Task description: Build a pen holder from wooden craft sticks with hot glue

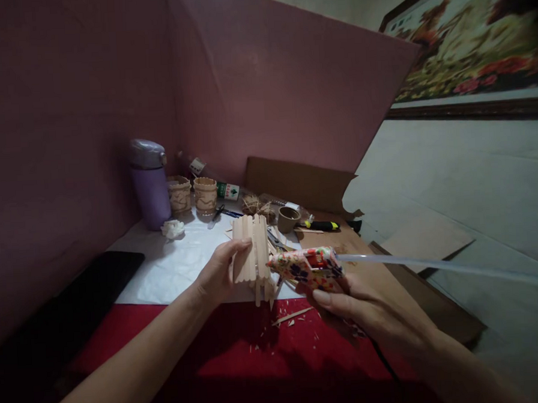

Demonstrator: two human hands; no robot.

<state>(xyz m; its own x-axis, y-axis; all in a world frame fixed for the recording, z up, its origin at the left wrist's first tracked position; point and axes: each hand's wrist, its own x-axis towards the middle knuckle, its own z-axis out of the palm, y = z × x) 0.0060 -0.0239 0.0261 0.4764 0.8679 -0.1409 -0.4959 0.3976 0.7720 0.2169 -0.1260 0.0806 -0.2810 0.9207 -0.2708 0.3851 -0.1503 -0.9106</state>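
Observation:
My left hand (222, 267) grips a small panel of popsicle sticks (243, 251) by its left side, thumb on the front face. The sticks stand side by side, and one or two reach lower than the others. In my right hand (346, 299) is a flower-patterned hot glue gun (306, 265), with my fingers wrapped round its handle. The gun's nozzle points left and is right beside the panel's right edge; whether it touches cannot be made out. A long clear glue stick (402, 260) sticks out of the gun's back.
Behind stand a purple bottle (150, 186), two carved wooden cups (205, 196), a small brown pot (288, 219) and a plastic bottle (226, 190). A black-and-yellow utility knife (322, 226) lies on cardboard (357, 251). Wood scraps (293, 316) litter the red cloth (204, 343). Crumpled tissue (173, 229) lies on white paper.

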